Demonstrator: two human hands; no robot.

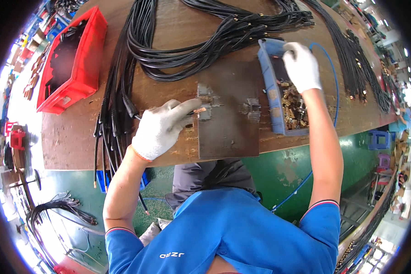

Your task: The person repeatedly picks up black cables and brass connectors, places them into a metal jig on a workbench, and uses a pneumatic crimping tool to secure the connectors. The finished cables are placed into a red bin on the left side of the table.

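My left hand (157, 128), in a white glove, is closed on a black cable (136, 116). The cable's bare copper end (201, 110) sticks out past the fingertips, over the left edge of a dark metal plate (228, 137). My right hand (301, 66), also gloved in white, is above the far part of a blue bin (275, 107). Its fingers bend downward and are smeared by motion, so I cannot make out whether they hold anything. Small brass-coloured fittings (295, 109) fill the near part of that bin.
Bundles of black cables (169, 55) lie across the back of the brown table (178, 155), with more cables (116, 100) at the left. A red bin (84, 75) of black parts stands far left. A thin blue hose (335, 86) runs beside the blue bin.
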